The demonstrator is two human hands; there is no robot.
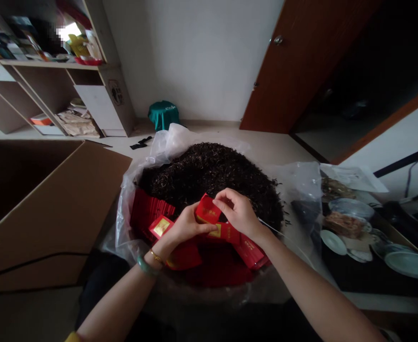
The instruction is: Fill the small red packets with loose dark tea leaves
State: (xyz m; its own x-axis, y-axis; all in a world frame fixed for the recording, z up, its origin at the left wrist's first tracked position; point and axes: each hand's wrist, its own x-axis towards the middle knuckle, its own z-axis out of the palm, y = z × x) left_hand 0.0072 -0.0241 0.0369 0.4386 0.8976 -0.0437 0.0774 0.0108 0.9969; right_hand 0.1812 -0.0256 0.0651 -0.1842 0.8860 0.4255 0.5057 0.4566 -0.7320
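Observation:
A small red packet (209, 211) with gold print is held between my two hands, over a large plastic-lined container. My left hand (185, 226) grips its left side, with the thumb stretched across below it. At its upper right edge, the thumb and fingers of my right hand (238, 212) are pinched on it. Dark, dry loose tea leaves (212, 166) are heaped behind my hands. Several more red packets (251, 251) lie in front of the heap, and a stack of red packets (151, 209) stands at the left. The clear plastic liner (125, 218) hangs over the rim.
On the left stands an open cardboard box (62, 204). A dark tray table (365, 270) with dishes (408, 263) is at the right. Behind are a teal covered stool (163, 114), shelves (112, 95) and a brown door (294, 61). A thin pale stick (271, 226) shows by my right forearm.

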